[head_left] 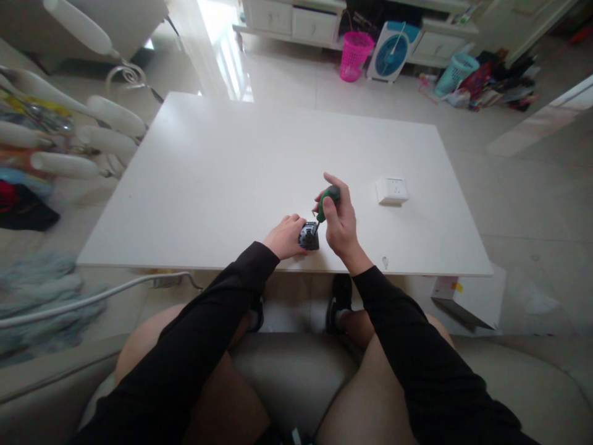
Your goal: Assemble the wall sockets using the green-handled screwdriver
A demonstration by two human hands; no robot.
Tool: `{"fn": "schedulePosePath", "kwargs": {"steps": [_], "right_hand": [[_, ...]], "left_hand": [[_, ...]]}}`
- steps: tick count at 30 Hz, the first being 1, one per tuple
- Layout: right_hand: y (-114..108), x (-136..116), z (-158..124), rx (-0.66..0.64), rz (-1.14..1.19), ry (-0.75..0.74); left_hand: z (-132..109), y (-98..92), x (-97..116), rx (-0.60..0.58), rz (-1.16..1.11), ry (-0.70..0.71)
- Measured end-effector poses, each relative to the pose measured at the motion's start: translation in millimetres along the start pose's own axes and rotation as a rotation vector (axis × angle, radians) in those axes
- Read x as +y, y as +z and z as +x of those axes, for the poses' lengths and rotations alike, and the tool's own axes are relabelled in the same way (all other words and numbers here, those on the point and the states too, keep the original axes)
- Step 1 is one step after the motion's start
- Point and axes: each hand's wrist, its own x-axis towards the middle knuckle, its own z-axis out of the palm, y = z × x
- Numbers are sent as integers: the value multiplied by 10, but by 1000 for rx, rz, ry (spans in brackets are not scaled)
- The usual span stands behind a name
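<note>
Near the front edge of the white table (222,185), my left hand (286,237) is closed around the side of a small dark boxy part (308,237) with grey, uneven detail on its upper face. My right hand (343,222) grips a screwdriver (329,203) by its green and black handle. The screwdriver slants down to the left, and its tip meets the right side of the dark part. Whether the tip sits in a screw is too small to tell. To the right on the tabletop lies a white wall socket (392,191).
White candle-like lamp arms (111,139) reach over the table's left end. A pale hose (102,296) runs below the front edge at left. Beyond the table, a pink basket (356,55), a blue and white fan (391,52) and a teal basket (456,74) stand on the floor.
</note>
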Motion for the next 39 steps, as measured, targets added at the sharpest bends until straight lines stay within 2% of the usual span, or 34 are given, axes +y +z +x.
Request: {"fn": "schedulePosePath", "kwargs": {"steps": [7,12,15,21,28,35,39], "right_hand": [[14,31,2,99,58,-28],[41,-18,13,140,134,44],[54,-54,30,117,190,57],[50,-124,49,-10,260,66],[14,-188,33,45,250,47],[44,-81,1,155,178,96],[59,-61,10,107,202,64]], "left_hand": [[6,8,-9,-5,8,-2],[7,7,-14,-14,5,-2],[2,0,-5,-16,8,-4],[3,14,-4,-8,20,0],[4,16,-8,-5,26,2],[8,4,-3,-18,17,2],[6,-2,-3,-12,12,5]]}}
